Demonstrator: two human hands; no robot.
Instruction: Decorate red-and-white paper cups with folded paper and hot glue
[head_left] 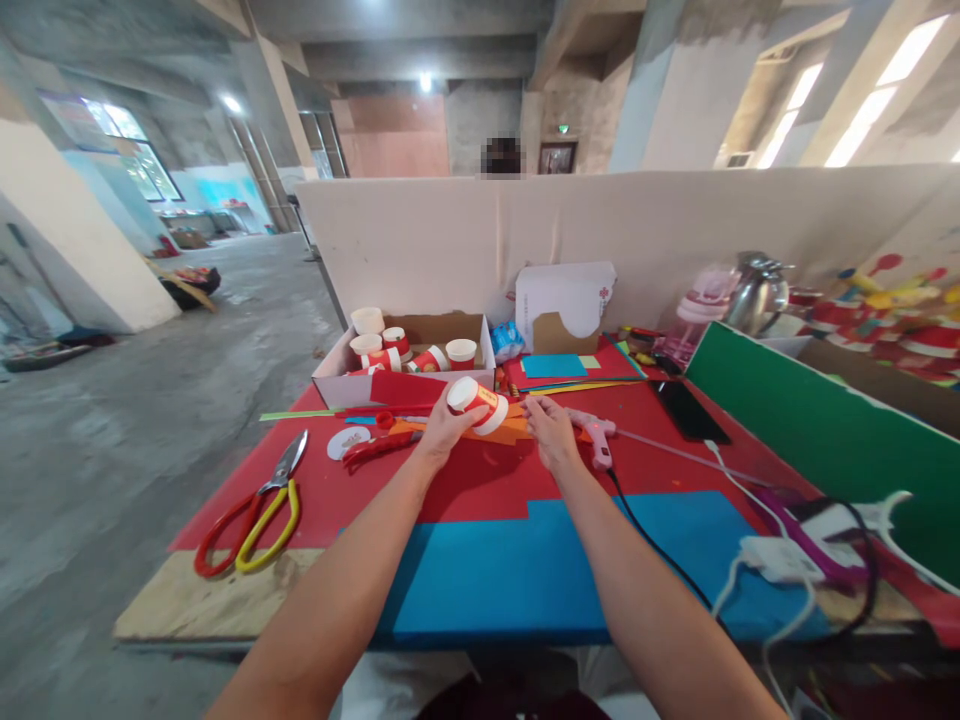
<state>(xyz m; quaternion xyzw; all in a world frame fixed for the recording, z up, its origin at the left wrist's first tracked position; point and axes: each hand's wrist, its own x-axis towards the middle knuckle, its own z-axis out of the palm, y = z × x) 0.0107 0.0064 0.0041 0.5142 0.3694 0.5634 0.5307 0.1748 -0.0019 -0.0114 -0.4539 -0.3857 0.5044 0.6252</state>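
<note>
My left hand (444, 430) is wrapped round a white paper cup (480, 404) with a red and yellow band, tilted on its side above the table. Close to the cup's right end is my right hand (553, 432), its thumb and fingers pinched together. Whatever they hold, if anything, is too small to make out. A pink glue gun (600, 440) lies just beyond and right of that hand, with a glue stick running out of its back. Orange paper (501, 432) lies beneath the cup. Scissors (274, 500) with one red and one yellow handle rest at the left.
Behind my hands stands a white box (330, 372) of paper cups. Red and blue sheets (495, 570) cover the table. At right are a phone (688, 410), a white charger (780, 558) with cables, a green board (817, 400) and a metal jug (754, 292). A white partition (420, 240) rises behind.
</note>
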